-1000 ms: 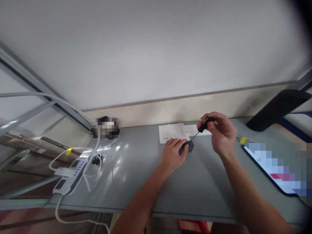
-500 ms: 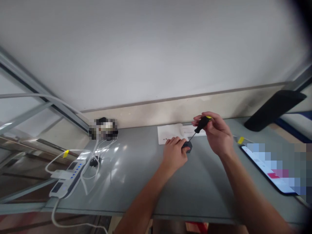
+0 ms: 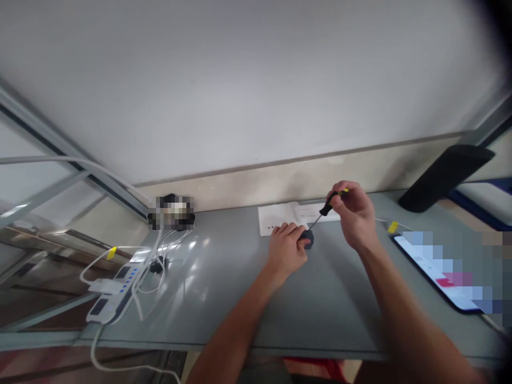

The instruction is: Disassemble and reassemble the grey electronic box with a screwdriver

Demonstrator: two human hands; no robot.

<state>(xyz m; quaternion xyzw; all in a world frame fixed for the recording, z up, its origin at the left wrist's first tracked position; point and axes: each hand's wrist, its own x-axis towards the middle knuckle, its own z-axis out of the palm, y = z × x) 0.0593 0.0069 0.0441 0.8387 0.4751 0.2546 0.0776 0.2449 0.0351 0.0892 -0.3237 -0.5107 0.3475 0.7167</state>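
My left hand (image 3: pixel 287 248) is closed around a small dark block-like part (image 3: pixel 308 239) and keeps it on the grey tabletop (image 3: pixel 240 288). Fingers hide much of that part, so I cannot tell its kind. Above and to its right, my right hand (image 3: pixel 356 213) grips a screwdriver (image 3: pixel 328 205) by its black and yellow handle. The screwdriver slants down to the left, and its thin shaft reaches the top of the dark part. White sheets of paper (image 3: pixel 274 216) lie behind my left hand.
At the left a white power strip (image 3: pixel 114 293) lies among tangled white cables (image 3: pixel 160 261). A phone or tablet with a lit screen (image 3: pixel 432 272) rests at the right. A black cylinder-like object (image 3: pixel 444 178) leans behind it. A pale wall (image 3: pixel 256 96) rises at the back.
My right hand has turned, and its fingers have shifted round the screwdriver's handle. The shaft still meets the dark part, which my left hand keeps holding. The view has shifted slightly.
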